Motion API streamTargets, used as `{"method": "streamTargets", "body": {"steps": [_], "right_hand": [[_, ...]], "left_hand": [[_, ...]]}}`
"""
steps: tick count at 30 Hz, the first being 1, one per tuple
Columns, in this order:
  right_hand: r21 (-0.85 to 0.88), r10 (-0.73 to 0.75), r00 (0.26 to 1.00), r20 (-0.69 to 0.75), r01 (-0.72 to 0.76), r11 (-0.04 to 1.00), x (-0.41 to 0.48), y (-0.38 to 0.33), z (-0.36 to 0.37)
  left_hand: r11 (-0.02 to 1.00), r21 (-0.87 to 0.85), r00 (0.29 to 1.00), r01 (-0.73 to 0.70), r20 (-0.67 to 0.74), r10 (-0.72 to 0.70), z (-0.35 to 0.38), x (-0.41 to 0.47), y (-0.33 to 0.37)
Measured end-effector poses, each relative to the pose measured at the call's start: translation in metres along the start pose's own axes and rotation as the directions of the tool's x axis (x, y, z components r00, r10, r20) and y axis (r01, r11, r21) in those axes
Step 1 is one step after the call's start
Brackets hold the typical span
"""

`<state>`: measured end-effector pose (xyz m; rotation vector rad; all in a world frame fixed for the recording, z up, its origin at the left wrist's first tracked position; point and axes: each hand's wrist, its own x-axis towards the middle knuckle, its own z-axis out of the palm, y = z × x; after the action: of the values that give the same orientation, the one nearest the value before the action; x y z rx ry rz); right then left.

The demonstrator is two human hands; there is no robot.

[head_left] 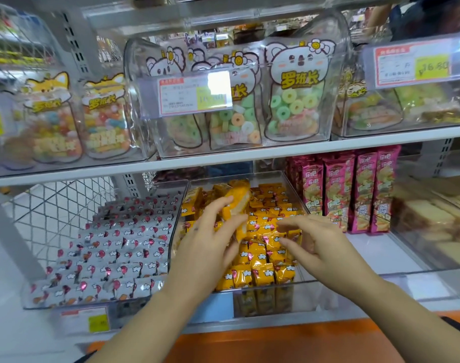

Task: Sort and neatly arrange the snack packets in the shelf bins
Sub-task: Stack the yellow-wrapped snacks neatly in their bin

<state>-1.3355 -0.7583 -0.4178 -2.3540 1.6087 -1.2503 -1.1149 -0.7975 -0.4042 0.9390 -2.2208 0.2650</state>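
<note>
1. Because the left hand (210, 233) grips a bunch of orange packets (236, 203) above the middle bin (306, 292), one could slip out. It might land crooked on the tidy rows below, or go over the wall among the white packets (113, 247) beside it.
2. The right hand (319, 243) hovers half-open over the rows, fingers curved toward a packet; I cannot tell whether it touches.

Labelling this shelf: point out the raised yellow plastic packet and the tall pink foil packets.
Raised yellow plastic packet (240, 193): head view, on its upper yellow face.
Tall pink foil packets (336, 184): head view, on the front of one packet.
</note>
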Motion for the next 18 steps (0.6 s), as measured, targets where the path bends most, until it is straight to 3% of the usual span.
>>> {"method": "streamTargets", "body": {"steps": [5,10,13,16,18], "right_hand": [[0.026,-0.115,0.993,0.016,0.115,0.993,0.001,-0.015,0.005],[0.051,-0.097,0.982,-0.164,0.107,0.993,0.002,-0.023,0.007],[0.098,-0.108,0.963,-0.247,0.135,0.986,0.004,-0.021,-0.002],[0.234,0.041,0.955,-0.294,0.031,0.972,0.006,-0.019,-0.012],[0.362,0.180,0.942,-0.285,-0.069,0.930,0.005,-0.014,-0.017]], "left_hand": [[0.968,-0.251,0.998,0.012,-0.062,-0.028,-0.002,-0.009,0.025],[0.919,-0.387,0.988,0.073,-0.098,-0.120,-0.007,-0.003,0.055],[0.852,-0.499,0.978,0.157,-0.045,-0.206,-0.011,0.003,0.059],[0.641,-0.681,0.894,0.354,0.045,-0.445,-0.014,0.011,0.058],[0.366,-0.794,0.772,0.486,0.193,-0.606,-0.016,0.017,0.056]]}}
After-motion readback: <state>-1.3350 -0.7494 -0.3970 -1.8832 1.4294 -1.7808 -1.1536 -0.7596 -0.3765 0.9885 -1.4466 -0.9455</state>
